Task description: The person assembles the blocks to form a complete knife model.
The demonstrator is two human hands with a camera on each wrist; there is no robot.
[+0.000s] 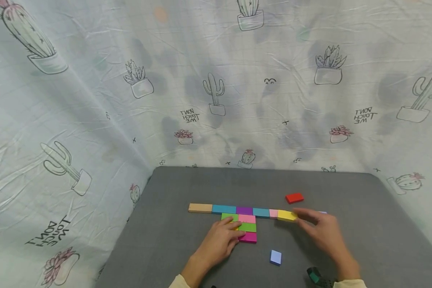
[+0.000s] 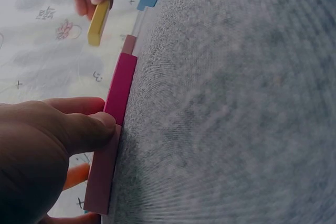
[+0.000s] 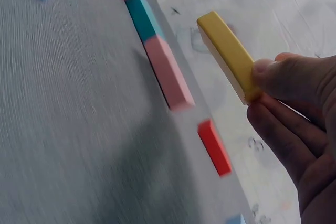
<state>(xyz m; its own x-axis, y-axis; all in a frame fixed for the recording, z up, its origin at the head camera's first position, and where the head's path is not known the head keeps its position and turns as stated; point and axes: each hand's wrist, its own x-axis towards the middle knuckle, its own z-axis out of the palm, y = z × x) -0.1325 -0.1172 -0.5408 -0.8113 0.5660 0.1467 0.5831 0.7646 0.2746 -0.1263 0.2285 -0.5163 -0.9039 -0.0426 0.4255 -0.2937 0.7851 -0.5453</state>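
My right hand point(image 1: 324, 232) pinches a yellow block point(image 3: 226, 48) by one end between thumb and fingers. In the right wrist view it is held up above the tabletop, over a pink block point(image 3: 168, 74) that ends the long row. My left hand point(image 1: 221, 240) rests on the cluster of blocks below that row. Its thumb lies along the near side, where a magenta block point(image 2: 121, 87) meets a dusky pink block point(image 2: 102, 177); its other fingers spread over the top and partly hide the cluster. Green point(image 1: 247, 227) and pink point(image 1: 246, 218) blocks show beside the fingers.
The row holds a tan block point(image 1: 200, 208), blue blocks point(image 1: 224, 209) and a purple block point(image 1: 244, 210). A red block point(image 1: 294, 198) lies beyond its right end, and a light blue block point(image 1: 275, 257) nearer. Cactus-print cloth point(image 1: 216, 132) hangs behind the grey table point(image 1: 158, 240).
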